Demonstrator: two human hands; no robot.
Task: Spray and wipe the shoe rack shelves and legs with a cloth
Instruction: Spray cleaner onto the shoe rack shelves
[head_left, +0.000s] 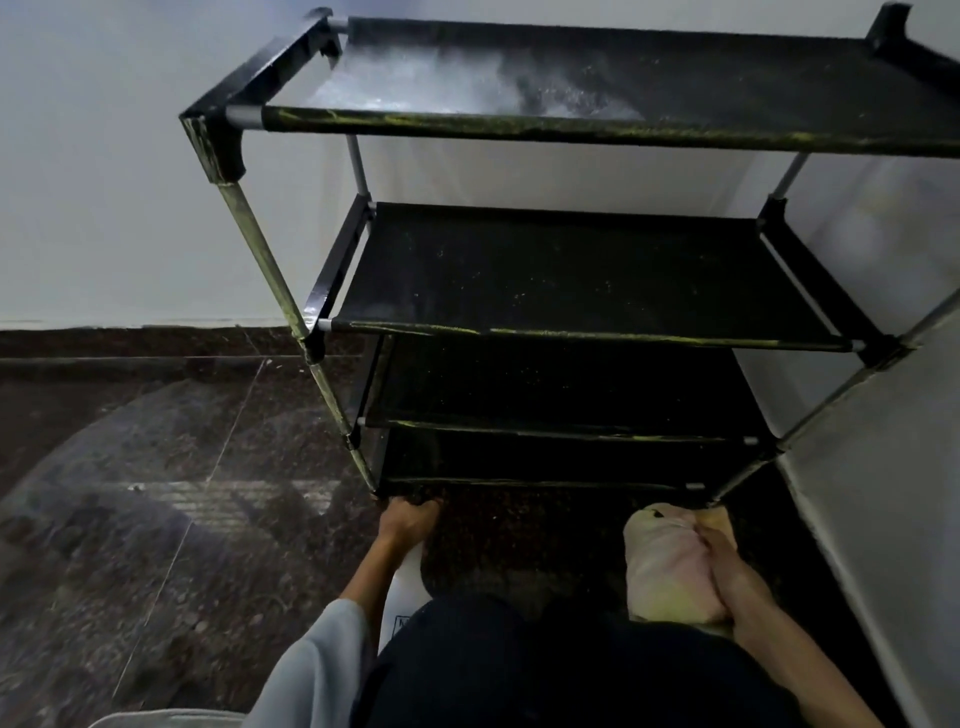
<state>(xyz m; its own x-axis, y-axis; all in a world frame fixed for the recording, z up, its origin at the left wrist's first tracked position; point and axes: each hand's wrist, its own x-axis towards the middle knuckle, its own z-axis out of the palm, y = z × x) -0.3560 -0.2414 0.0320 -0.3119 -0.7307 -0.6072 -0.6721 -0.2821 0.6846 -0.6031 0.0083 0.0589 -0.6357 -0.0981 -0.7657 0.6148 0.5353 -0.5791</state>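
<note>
We are crouched in front of the shoe rack (571, 270), which stands on a dark speckled floor (130, 467) against a pale wall (104, 182), and we judge we are at the lowest part of the job: the bottom shelf and the feet of the legs. Our left hand (408, 519) reaches to the rack's near left foot and curls around the bottom front rail there, gripping it, seemingly to steady the frame. Our right hand (719, 561) is clamped on a bunched pale pink cloth (660, 566), held just in front of the rack's near right foot; whether the cloth touches the leg we cannot tell. A white object (400, 597) shows below the left wrist, perhaps the spray bottle, but too little of it is visible to be sure. The next move, we reckon, calls for pressing the cloth to the near right leg (841, 384) or the bottom rail and drawing it along while the left hand keeps the light frame from sliding. The rack itself has four black fabric shelves on thin metal tubes with black plastic corner joints. The top shelf (675, 78) carries a whitish wet-looking patch toward its left end, the front rails and the near left leg (270, 265) show yellowish streaks, and the second shelf (571, 275) is flecked with pale specks.
</note>
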